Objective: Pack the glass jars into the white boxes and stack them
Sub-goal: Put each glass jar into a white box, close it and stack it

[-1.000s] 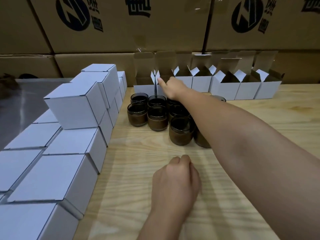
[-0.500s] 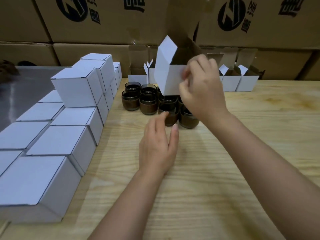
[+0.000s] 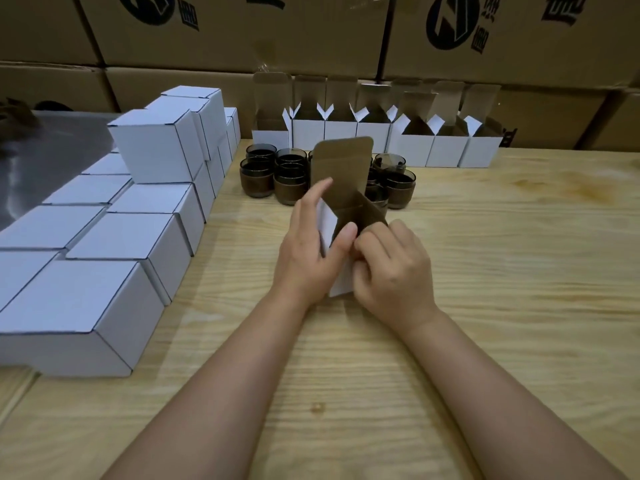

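from the head view, looking down over the person's forearms, both hands meet in the middle of the pale wooden worktop around one open box. the left hand grips the box's left side, fingers running up along the white wall and the thumb laid across the near face. the right hand has its fingers curled in against the box's right and near side, clutching it there. the box is tipped, its brown lid flap standing up and away from the person, its brown inside partly showing. i cannot tell whether anything is in it, nor whether its bottom corner touches the worktop.

just beyond the box the glass jars stand upright in a tight cluster on the worktop, dark and smoky with brown lower halves; the raised flap hides the middle ones.

behind the jars, along the far edge, a row of open boxes stands side by side with the flaps up. to the left, closed boxes are packed along the worktop's edge, with more stacked on top at the far end. a shiny grey sheet lies further left. big brown cartons with dark printed logos form the back wall.
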A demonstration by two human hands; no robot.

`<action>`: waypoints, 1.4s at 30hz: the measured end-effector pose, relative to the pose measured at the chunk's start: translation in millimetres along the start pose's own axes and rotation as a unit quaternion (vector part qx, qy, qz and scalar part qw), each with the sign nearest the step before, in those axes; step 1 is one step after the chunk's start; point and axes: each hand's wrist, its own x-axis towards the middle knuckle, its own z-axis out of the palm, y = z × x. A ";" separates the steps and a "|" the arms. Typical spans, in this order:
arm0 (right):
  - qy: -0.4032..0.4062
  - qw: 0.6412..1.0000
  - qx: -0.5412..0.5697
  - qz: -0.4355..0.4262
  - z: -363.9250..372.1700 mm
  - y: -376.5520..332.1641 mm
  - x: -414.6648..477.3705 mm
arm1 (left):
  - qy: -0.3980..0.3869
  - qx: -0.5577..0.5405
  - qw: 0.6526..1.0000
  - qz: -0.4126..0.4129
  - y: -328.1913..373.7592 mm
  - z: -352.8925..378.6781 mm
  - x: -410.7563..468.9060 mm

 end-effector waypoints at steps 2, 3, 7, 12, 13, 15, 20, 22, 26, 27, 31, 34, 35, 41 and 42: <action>0.007 0.999 0.039 0.008 0.7 0.4 -2.0 | 0.000 0.012 1.000 0.010 -1.0 0.1 0.4; 0.018 0.998 0.060 0.028 0.3 0.9 -1.9 | 0.001 0.009 1.000 0.011 -0.9 0.1 0.3; 0.075 0.976 0.127 0.157 3.1 8.2 3.7 | -0.005 -0.013 1.000 0.019 -0.8 -0.5 0.3; 0.021 0.892 0.335 0.302 5.5 18.1 3.1 | -0.020 -0.027 0.999 0.028 -0.6 -0.4 0.0; 0.020 0.886 0.344 0.310 4.9 18.4 3.3 | -0.018 -0.029 0.999 0.029 -0.8 -0.3 -0.1; 0.023 0.880 0.347 0.322 5.5 19.7 3.9 | -0.016 -0.037 0.999 0.026 -1.5 -0.5 -0.1; 0.053 0.858 0.366 0.357 9.5 22.0 3.7 | -0.018 -0.053 0.998 0.015 -1.7 -1.2 -0.5; 0.063 0.818 0.379 0.428 11.4 27.6 0.2 | -0.013 -0.049 0.999 0.015 -2.5 -1.3 -0.5; 0.011 0.759 0.414 0.502 15.4 40.7 -5.7 | 0.003 -0.063 0.998 0.011 -1.0 -1.4 0.1; 0.003 0.751 0.429 0.502 15.7 41.2 -6.0 | 0.009 -0.075 0.997 0.007 0.0 -1.5 0.5; -0.024 0.730 0.472 0.493 17.2 40.8 -5.9 | 0.036 -0.098 0.994 0.013 4.4 -2.5 1.3; -0.071 0.738 0.479 0.471 19.3 38.7 -5.1 | 0.067 -0.094 0.993 0.014 7.2 -4.0 -1.3; -0.087 0.739 0.477 0.467 19.4 37.4 -4.5 | 0.077 -0.094 0.993 0.012 8.1 -5.1 -3.6; -0.160 0.771 0.460 0.411 18.9 36.1 -2.8 | 0.116 -0.041 0.992 -0.005 12.3 -11.7 -15.3; -0.165 0.771 0.461 0.408 18.9 36.2 -3.0 | 0.117 -0.029 0.993 -0.014 14.3 -10.8 -16.8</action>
